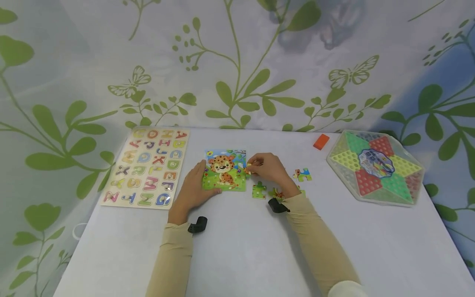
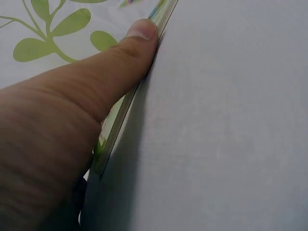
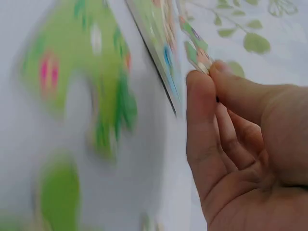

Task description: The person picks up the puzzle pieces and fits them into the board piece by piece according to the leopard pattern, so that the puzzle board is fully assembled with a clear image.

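A square leopard-cub picture puzzle (image 1: pixel 224 167) lies on the white table. Along its left side rests my left hand (image 1: pixel 191 187), fingers extended, with the thumb at the near edge. The left wrist view shows that thumb (image 2: pixel 137 43) straight against the puzzle's edge. My right hand (image 1: pixel 271 167) pinches a small puzzle piece (image 3: pixel 198 54) between thumb and index finger, just off the picture's right side. Below the right hand lies a green puzzle piece (image 1: pixel 259 190); another loose piece (image 1: pixel 303 174) sits farther right. More pieces are partly hidden under the right wrist.
To the left lies a wooden alphabet board (image 1: pixel 148 169) with coloured letters. A hexagonal game board (image 1: pixel 376 167) in a clear case is at the right. An orange block (image 1: pixel 321 142) sits near the back edge, before a leaf-patterned curtain (image 1: pixel 237 82).
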A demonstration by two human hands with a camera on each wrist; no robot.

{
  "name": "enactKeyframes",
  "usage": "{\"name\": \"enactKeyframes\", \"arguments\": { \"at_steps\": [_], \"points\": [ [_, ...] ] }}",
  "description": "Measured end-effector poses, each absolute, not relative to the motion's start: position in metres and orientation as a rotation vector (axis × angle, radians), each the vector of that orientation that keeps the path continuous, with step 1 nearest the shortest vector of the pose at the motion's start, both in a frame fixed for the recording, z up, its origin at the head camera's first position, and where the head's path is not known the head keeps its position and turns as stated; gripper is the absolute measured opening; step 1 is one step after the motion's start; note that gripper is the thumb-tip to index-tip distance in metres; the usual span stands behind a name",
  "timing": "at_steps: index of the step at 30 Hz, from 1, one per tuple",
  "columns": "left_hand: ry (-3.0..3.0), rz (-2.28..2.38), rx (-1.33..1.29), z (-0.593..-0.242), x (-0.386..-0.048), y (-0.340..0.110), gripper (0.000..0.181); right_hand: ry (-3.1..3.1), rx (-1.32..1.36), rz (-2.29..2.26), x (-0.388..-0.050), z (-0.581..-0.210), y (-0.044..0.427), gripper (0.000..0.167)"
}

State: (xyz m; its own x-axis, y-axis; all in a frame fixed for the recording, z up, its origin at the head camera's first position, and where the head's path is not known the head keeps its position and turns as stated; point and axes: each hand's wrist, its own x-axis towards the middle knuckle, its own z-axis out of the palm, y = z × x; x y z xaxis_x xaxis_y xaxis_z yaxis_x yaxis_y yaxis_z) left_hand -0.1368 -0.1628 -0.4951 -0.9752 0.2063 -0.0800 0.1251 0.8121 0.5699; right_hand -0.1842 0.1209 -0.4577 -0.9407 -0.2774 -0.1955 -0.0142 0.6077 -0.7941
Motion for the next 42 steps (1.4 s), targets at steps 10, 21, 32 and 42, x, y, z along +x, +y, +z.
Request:
{"name": "enactKeyframes", "arguments": {
  "at_steps": [10,21,32,42],
  "points": [
    [2.886,0.829,0.277,-0.497,-0.137,-0.162,0.117,2.509,-0.147,-1.323,-0.194,-0.47,0.048,0.029],
    [2.885,0.817,0.303,-0.497,-0.138,-0.159,0.113,2.653,-0.047,-1.109,-0.203,-0.47,0.005,0.027],
    [2.868,0.759,0.335,-0.494,-0.136,-0.161,0.103,2.752,-0.136,-0.864,-0.203,-0.46,-0.005,0.03],
    [2.875,0.754,0.343,-0.493,-0.136,-0.162,0.101,2.84,-0.238,-0.759,-0.203,-0.462,-0.008,0.031]
  ]
}}
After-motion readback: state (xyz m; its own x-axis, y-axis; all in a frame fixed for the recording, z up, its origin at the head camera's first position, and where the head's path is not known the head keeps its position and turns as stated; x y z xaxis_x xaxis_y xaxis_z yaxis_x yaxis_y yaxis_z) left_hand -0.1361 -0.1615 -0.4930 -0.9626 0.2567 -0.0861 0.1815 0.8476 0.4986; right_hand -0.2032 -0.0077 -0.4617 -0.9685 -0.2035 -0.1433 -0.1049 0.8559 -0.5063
